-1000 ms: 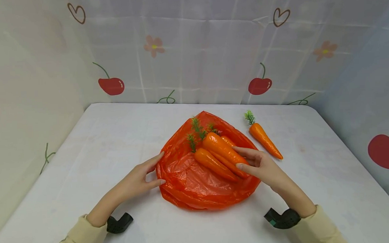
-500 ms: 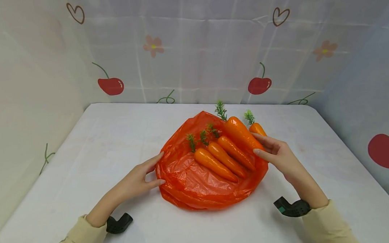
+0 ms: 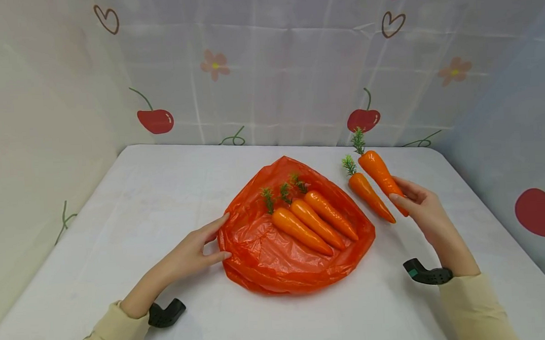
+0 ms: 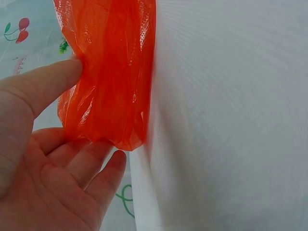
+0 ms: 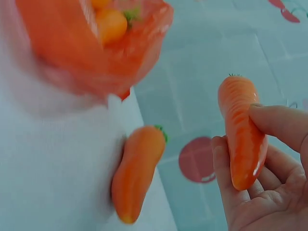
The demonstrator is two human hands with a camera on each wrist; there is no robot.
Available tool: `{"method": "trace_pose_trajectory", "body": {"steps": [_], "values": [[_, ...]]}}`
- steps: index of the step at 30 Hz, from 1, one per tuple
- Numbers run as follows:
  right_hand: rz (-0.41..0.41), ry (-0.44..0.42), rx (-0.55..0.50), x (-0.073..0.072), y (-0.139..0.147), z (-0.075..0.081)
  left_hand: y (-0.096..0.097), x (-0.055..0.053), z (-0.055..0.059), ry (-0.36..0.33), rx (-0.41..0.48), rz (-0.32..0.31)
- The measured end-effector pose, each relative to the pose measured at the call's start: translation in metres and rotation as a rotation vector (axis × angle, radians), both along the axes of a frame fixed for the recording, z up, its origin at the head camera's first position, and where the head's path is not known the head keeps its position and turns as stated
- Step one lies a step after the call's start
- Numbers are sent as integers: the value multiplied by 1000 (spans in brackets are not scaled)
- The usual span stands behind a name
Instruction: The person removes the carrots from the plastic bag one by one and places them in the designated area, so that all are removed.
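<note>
My right hand pinches an orange carrot with a green top between thumb and fingers. In the right wrist view that carrot appears raised off the table. Close beside it, a second carrot lies on the table. Three more carrots rest side by side in an opened red plastic bag, their leafy tops pointing away from me. At the bag's left edge my left hand touches the plastic, its thumb and fingers spread apart. The left wrist view shows the bag's side between them.
A white-covered table carries everything. Behind it hangs a pale curtain with printed cherries, flowers and hearts; similar cloth stands at both sides. A black device is strapped to each wrist.
My right hand has lifted one carrot out of the red bag and carried it right, past the carrot lying on the table. My left hand has stayed at the bag's edge.
</note>
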State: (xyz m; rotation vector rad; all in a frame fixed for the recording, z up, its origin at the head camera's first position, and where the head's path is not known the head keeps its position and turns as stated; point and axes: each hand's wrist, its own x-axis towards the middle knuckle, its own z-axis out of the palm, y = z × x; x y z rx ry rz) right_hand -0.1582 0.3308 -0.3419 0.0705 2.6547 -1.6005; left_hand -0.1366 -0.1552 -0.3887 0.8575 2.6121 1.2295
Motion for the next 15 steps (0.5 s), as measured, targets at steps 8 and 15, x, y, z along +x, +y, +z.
{"method": "trace_pose_trajectory", "body": {"steps": [8,15], "values": [[-114,-55,-20,-8,22,-17,0,1,0,-1,4,-4],[-121,-57,-17,-11,31,-28,0,0,1,4,7,-7]]}}
